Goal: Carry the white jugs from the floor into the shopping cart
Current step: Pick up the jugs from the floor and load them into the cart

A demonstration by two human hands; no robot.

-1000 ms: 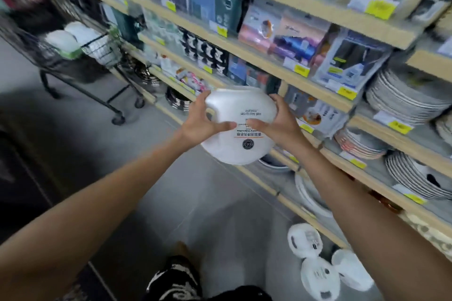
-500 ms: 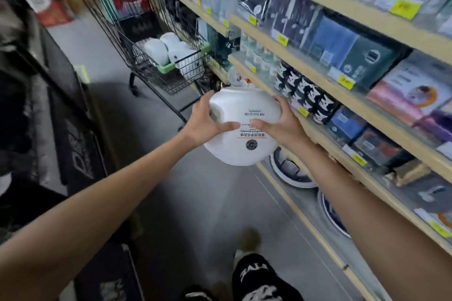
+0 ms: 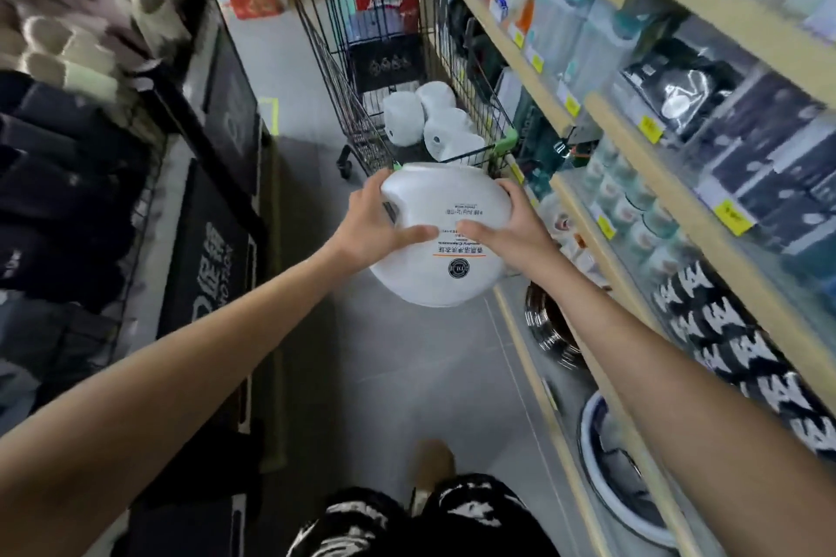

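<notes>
Holding one white jug (image 3: 445, 260) mid-air just short of the shopping cart (image 3: 326, 72), left hand (image 3: 375, 227) and right hand (image 3: 509, 227) grip its sides with curled fingers (image 3: 414, 234); several jugs (image 3: 402, 118) already lie inside, any remaining on the floor (image 3: 407, 375) unseen.

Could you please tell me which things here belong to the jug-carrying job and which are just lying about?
Job: white jug, held by left hand and right hand; shopping cart; jugs already in the cart.

Lying about: black doormats; boxed mugs on the shelf; basin on the bottom shelf; yellow price tags.
</notes>
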